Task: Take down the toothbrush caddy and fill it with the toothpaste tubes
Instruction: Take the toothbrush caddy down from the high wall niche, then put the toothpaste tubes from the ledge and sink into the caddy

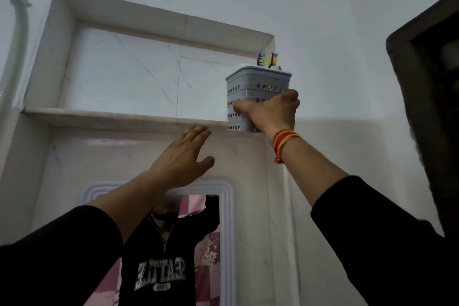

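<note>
A grey perforated toothbrush caddy (250,84) stands at the right end of a high marble niche shelf (111,118). Purple and yellow toothbrush heads (268,59) stick out of its top. My right hand (270,109), with an orange thread band on the wrist, is wrapped around the caddy's lower front. My left hand (185,159) is raised below the shelf edge with its fingers spread and holds nothing. No toothpaste tubes are in sight.
A white-framed mirror (227,218) below the shelf reflects a person in a black sweatshirt. A dark wooden frame (422,87) juts in at the right. A white pipe (21,20) runs along the left wall.
</note>
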Demonstrator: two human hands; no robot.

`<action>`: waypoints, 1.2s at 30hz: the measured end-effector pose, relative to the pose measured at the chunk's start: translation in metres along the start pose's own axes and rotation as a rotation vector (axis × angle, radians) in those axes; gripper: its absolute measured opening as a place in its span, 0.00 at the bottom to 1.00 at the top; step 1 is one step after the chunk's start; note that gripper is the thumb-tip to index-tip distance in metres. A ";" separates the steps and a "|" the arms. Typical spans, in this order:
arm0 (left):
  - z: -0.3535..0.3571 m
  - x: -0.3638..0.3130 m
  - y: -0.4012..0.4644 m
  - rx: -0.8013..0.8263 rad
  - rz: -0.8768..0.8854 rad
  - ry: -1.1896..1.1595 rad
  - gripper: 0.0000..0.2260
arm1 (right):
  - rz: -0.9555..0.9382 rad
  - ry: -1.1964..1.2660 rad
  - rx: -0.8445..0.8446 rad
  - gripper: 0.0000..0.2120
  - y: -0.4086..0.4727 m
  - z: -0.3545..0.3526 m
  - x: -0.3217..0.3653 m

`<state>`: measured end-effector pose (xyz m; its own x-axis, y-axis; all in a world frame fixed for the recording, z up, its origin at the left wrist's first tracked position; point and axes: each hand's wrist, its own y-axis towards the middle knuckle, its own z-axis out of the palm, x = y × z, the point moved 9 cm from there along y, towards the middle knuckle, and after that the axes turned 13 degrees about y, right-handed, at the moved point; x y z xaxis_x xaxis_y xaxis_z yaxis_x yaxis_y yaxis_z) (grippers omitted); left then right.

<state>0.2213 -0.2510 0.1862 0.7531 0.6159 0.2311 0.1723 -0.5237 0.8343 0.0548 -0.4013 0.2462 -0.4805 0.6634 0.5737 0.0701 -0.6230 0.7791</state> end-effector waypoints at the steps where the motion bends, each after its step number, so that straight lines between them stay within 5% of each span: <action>1: 0.004 -0.001 -0.009 0.011 -0.004 -0.033 0.32 | 0.009 0.016 0.019 0.53 -0.012 -0.004 -0.006; 10: 0.070 -0.023 -0.144 0.197 -0.081 -0.292 0.21 | 0.167 0.088 0.133 0.51 -0.169 -0.031 -0.123; 15: 0.148 -0.035 -0.243 0.430 -0.156 -0.405 0.10 | 0.237 0.079 0.175 0.55 -0.259 -0.046 -0.199; 31: 0.371 -0.090 -0.515 1.354 -0.177 -0.308 0.15 | 0.648 -0.118 0.264 0.59 -0.535 -0.121 -0.407; 36: 0.409 -0.097 -0.565 1.413 -0.095 -0.229 0.15 | 0.778 -0.174 0.290 0.63 -0.602 -0.147 -0.441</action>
<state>0.3105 -0.2552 -0.5125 0.7633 0.6460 0.0059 0.5998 -0.7053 -0.3779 0.0956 -0.3795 -0.5133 -0.0630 0.1584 0.9854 0.5578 -0.8131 0.1663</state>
